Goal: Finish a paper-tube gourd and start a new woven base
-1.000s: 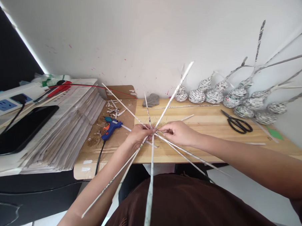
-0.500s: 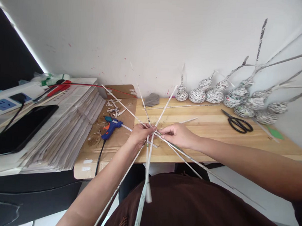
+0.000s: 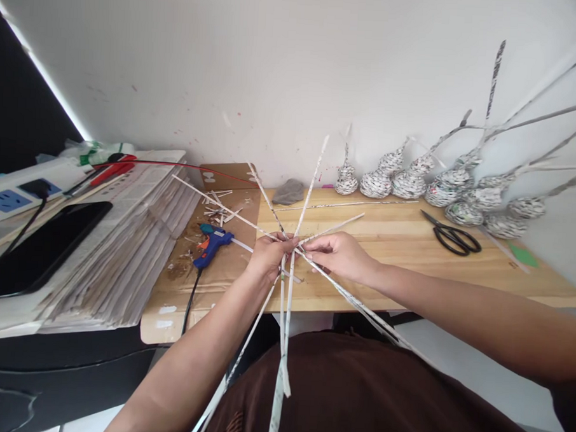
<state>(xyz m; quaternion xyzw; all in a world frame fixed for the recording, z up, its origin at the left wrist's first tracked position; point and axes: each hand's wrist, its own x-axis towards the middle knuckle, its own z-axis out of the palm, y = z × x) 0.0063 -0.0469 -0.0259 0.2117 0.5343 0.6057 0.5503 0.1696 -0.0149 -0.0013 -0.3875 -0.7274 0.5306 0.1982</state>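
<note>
Several thin rolled-paper strips (image 3: 313,185) cross at one point over the front of the wooden table and fan out in all directions. Pinched at the left of that crossing is my left hand (image 3: 269,254), its thumb on top of the strips. My right hand (image 3: 340,255) grips the strips just right of the crossing, thumb and fingertips together. Some long ends hang down over the table's edge towards my lap. The fingers partly hide the middle of the crossing.
A blue glue gun (image 3: 213,246) lies on cardboard (image 3: 208,297) beside paper scraps. Left are stacked newspapers (image 3: 123,266), a phone (image 3: 43,243) and a power strip (image 3: 16,194). Right are black scissors (image 3: 452,236) and several woven paper gourds (image 3: 375,183). A grey stone-like lump (image 3: 289,192) lies behind.
The crossed strips have turned a little and their free ends have shifted; the upper left ones now point further left. Both hands stay closed at the crossing, almost in place.
</note>
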